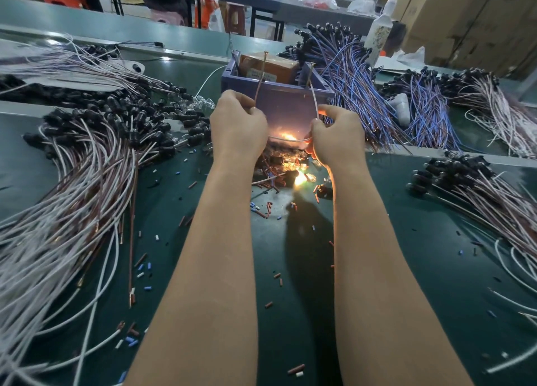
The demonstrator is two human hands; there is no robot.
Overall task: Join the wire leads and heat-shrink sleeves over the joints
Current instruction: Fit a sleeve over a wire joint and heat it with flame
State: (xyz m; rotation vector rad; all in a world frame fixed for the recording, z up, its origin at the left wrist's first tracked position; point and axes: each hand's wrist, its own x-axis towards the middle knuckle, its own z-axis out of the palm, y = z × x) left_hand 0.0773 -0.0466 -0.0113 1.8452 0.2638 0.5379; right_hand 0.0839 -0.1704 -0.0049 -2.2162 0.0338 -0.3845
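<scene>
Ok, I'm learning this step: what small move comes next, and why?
Probably roll the wire slightly between the left hand and right hand. Both pinch it taut right at the orange glow, so turning should heat the joint evenly.

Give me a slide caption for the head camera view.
Left hand and right hand pinch a wire lead at an orange glow before a purple bin, wire bundles around.

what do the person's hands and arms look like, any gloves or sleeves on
The left hand and right hand are bare, with no gloves. The left forearm and right forearm are bare too, with no sleeve reaching into view. No watch, band or bracelet shows at either wrist.
</scene>
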